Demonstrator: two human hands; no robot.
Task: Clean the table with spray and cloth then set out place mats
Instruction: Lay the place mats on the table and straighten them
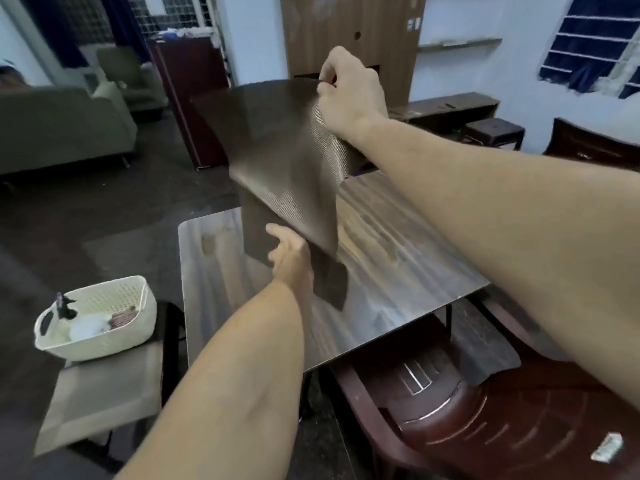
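A dark brown woven place mat (277, 147) hangs curved in the air above the wood-grain table (398, 271). My right hand (349, 95) pinches its far upper corner, lifted high. My left hand (291, 254) holds the mat's lower near edge just above the tabletop. More dark mat material (329, 282) hangs below my left hand and touches the table; whether it is a second mat I cannot tell. A cream plastic basket (104, 317) at the left holds a spray bottle (64, 306) and a white cloth (86, 327).
The basket stands on a beige stool (100, 393) left of the table. A dark brown plastic chair (485, 410) is tucked under the table's near right side. A grey sofa (52, 126) sits far left, a cabinet (194, 98) behind the table.
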